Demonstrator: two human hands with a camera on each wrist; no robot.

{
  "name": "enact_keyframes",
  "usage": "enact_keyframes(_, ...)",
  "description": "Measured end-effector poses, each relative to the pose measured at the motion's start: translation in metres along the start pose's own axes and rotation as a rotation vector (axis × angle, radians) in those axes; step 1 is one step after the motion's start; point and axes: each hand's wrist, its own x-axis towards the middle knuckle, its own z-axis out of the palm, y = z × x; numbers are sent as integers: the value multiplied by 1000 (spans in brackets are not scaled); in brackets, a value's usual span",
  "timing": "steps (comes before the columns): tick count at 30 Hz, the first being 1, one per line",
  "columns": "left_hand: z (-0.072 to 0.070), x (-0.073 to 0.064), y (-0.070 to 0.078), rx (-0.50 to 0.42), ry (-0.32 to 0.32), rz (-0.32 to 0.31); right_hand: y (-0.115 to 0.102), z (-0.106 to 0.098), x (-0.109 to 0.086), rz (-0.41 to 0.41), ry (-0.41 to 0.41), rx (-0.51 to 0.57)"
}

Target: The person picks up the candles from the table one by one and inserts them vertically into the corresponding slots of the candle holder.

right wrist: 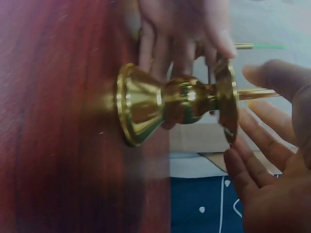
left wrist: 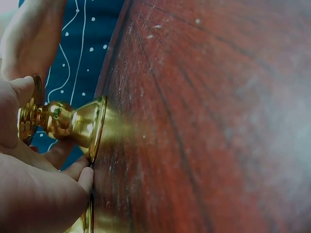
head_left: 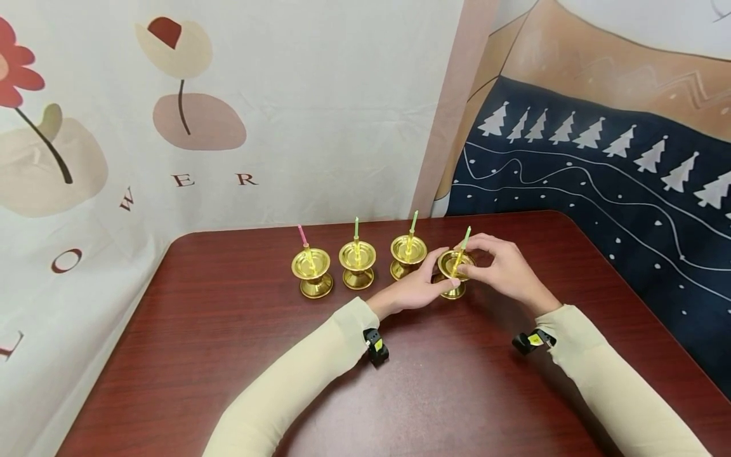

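Four golden candle holders stand in a row on the dark red table (head_left: 228, 355). My left hand (head_left: 438, 285) grips the rightmost holder (head_left: 454, 270), its thumb on the dish rim and its fingers behind the stem. In the left wrist view that holder (left wrist: 73, 121) stands in front of my left hand (left wrist: 34, 194). My right hand (head_left: 487, 260) cups the dish from the right around its thin green candle (head_left: 467, 237). The right wrist view shows the holder (right wrist: 165, 104) with my right hand (right wrist: 272, 194) spread beside the dish, and I see no grip on the candle stem (right wrist: 257, 93).
The other holders carry a pink candle (head_left: 311, 270), a green one (head_left: 357, 260) and another green one (head_left: 408, 254). A flower-printed cloth hangs behind the table. A dark blue cloth with white trees (head_left: 599, 190) hangs at the right. The table's right edge runs close to the held holder.
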Motion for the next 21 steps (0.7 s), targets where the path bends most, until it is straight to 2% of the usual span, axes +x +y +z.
enact_keyframes(4,3,2,-7,32,6,5,6,3,-3,-1,-63,-23)
enact_keyframes(8,7,4,-14,128,14,-17,9,5,-3,20,-96,-25)
enact_keyframes(11,8,4,-17,168,15,-8,10,6,-2,16,-97,-21)
enact_keyframes(15,7,-2,-14,183,19,8,13,6,1,11,-85,-23)
enact_keyframes(17,5,-15,0,191,11,-15,14,5,2,16,-77,-29)
enact_keyframes(21,-2,-51,37,246,-29,-70,16,4,4,46,-64,-49)
